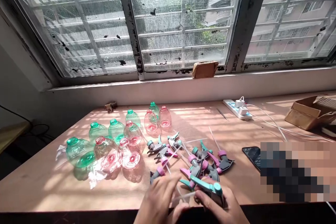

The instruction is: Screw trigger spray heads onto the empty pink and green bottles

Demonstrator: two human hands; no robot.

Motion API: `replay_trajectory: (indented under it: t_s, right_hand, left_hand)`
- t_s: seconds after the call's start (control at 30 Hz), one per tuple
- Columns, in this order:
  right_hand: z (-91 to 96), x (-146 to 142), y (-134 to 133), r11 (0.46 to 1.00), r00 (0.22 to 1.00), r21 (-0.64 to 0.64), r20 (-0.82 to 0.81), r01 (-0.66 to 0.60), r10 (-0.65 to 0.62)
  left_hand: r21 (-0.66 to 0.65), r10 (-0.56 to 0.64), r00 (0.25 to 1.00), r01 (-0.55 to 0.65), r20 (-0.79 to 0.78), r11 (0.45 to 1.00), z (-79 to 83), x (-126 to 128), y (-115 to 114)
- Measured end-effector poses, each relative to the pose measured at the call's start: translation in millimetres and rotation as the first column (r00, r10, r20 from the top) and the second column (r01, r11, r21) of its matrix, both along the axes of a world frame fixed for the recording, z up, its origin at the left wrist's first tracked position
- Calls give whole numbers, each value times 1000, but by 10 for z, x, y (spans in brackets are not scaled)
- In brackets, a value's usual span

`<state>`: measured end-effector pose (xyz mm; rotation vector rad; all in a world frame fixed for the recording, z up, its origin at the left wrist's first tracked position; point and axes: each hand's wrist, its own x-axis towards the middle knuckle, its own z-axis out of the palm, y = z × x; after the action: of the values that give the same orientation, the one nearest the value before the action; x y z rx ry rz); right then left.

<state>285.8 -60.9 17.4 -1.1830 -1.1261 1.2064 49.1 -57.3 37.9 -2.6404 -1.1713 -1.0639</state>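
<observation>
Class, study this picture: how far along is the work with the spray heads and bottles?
Done: nothing finished shows; the bottles all lie bare-necked. In hand: the right hand grips a teal head, with the left hand beside its clear tube. Left: the pile of loose heads and all the bottles.

In your right hand (219, 207) you hold a grey spray head (210, 189) with a teal trigger, lying sideways at the table's (39, 185) near edge, its thin clear tube (181, 196) pointing left.
</observation>
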Motion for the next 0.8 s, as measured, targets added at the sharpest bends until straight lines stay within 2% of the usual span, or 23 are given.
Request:
replay_trajectory:
  t_s: [0.07, 0.1, 0.17, 0.23, 0.3, 0.5, 0.67, 0.8]
  right_hand:
    - [17, 36, 77, 1000, 995, 16, -97, 20, -18]
    - [25, 65, 133, 1000, 985, 8, -171, 27, -25]
    - [37, 143, 267, 999, 932, -44, -359, 28, -42]
    - [37, 226, 400, 995, 846, -104, -530, 9, -63]
    - [21, 289, 499, 992, 792, -119, -610, -51, -33]
    - [-31, 343, 544, 970, 792, -147, -607, -191, 64]
    - [-21, 365, 549, 963, 800, -240, -599, -124, -47]
    - [-61, 359, 571, 969, 818, -209, -575, -134, -11]
  left_hand:
    - [-79, -103, 995, 101, -18, 992, -53, 331, 105]
    - [-94, -109, 994, 109, -4, 990, -70, 421, 166]
    - [-123, -77, 997, 78, 12, 989, -91, 491, 273]
    - [-125, -33, 999, 34, 13, 992, -112, 490, 352]
    - [-107, -3, 1000, 4, 10, 994, -154, 481, 413]
    - [-83, -35, 999, 35, -1, 996, -281, 474, 505]
    - [-125, -111, 993, 105, -45, 987, -194, 462, 424]
    - [-137, -120, 991, 111, -60, 984, -141, 484, 397]
